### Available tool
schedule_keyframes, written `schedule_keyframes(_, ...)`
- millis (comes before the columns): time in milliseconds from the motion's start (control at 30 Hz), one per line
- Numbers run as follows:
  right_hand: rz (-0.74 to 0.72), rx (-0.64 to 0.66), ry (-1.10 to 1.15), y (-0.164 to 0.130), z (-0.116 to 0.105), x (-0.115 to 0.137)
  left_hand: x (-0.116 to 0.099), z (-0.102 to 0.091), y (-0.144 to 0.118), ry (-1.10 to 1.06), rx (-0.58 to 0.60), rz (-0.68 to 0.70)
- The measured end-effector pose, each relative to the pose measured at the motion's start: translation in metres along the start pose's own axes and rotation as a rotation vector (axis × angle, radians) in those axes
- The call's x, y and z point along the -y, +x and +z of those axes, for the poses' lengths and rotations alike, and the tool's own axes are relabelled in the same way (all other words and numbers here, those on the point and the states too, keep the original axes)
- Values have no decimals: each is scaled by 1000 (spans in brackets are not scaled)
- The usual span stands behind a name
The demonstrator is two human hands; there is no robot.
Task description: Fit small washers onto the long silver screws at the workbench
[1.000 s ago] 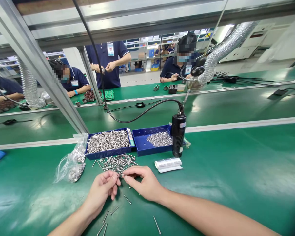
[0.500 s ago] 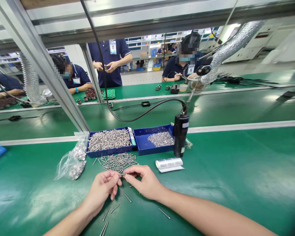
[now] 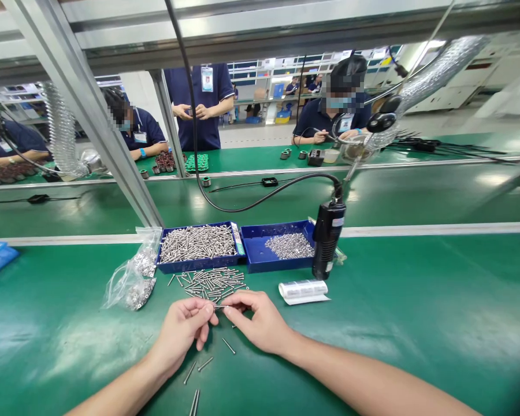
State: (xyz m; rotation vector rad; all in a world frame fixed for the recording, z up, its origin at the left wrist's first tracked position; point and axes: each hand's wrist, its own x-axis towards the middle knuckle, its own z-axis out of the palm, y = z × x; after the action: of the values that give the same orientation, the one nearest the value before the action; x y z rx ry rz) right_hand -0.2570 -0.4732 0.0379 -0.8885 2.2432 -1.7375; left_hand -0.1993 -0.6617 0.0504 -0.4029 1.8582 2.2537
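My left hand (image 3: 188, 326) and my right hand (image 3: 256, 321) meet in front of the heap of loose screws (image 3: 216, 283). Between their fingertips lies a thin metal screw (image 3: 221, 307), roughly level. The left thumb and fingers pinch one end; right thumb and forefinger close on the other. Whether a nut sits on it is too small to tell. Nearer me, single screws (image 3: 229, 346) lie scattered on the green tabletop (image 3: 394, 346). Behind the heap stand a blue tray of screws (image 3: 199, 266) and a blue tray of small nuts (image 3: 260, 267).
A black electric screwdriver (image 3: 328, 240) hangs at the right tray's corner. Below it lies a roll of printed labels (image 3: 303, 290). Plastic bags of small metal parts (image 3: 139, 292) sit left. A metal post (image 3: 99, 121) rises behind; co-workers (image 3: 342, 115) sit or stand across the bench.
The whole view has shifted slightly to the right in the picture. Both hands keep nearly the same pinch on the screw. A loose screw near my right forearm no longer shows.
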Motion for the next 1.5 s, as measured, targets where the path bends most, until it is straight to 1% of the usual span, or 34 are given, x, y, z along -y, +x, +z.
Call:
schedule_keyframes(267, -88, 41, -12, 0, -1, -3, 0, -1, -1, -77, 60, -48)
schedule_keyframes(367, -57, 54, 9, -1, 0, -4, -1, 0, -1, -97, 74, -40)
schedule_keyframes(533, 8, 92, 107, -3, 4, -7, 1, 1, -1, -99, 86, -8)
schedule_keyframes(633, 7, 78, 133, -3, 3, -9, 2, -1, 0, -96, 68, 13)
schedule_keyframes(700, 2, 57, 125, -1, -1, -9, 3, -2, 1, -90, 57, 24)
schedule_keyframes(767, -1, 29, 48, 2, -8, -8, 4, -3, 2, -77, 53, 29)
schedule_keyframes(800, -9, 26, -25, 3, -12, -7, 5, -4, 2, -71, 52, 30)
schedule_keyframes(967, -117, 84, -565, 6, -30, -5, 5, -3, 2, -81, 66, 24)
schedule_keyframes(1033, -113, 96, -717, 5, -33, -1, 4, -2, 2, -84, 67, 22)
schedule_keyframes(1067, -103, 109, -753, 4, -35, 3, 4, -1, 2, -83, 64, 21)
schedule_keyframes(1133, -99, 182, -746, 3, -38, 13, 5, -1, 1, -73, 56, 21)
schedule_keyframes(1233, -128, 382, -671, 1, -40, 28, 8, -3, 3, -40, 46, 31)
schedule_keyframes(1300, -141, 474, -671, -2, -39, 31, 11, -3, 4, -17, 38, 39)
schedule_keyframes(1400, -151, 497, -700, -6, -32, 25, 12, -2, 5, 11, 20, 56)
schedule_keyframes(1467, -165, 473, -664, -7, -27, 18, 11, -1, 5, 43, 8, 78)
schedule_keyframes(1500, -176, 440, -616, -7, -25, 15, 11, -1, 4, 63, 4, 89)
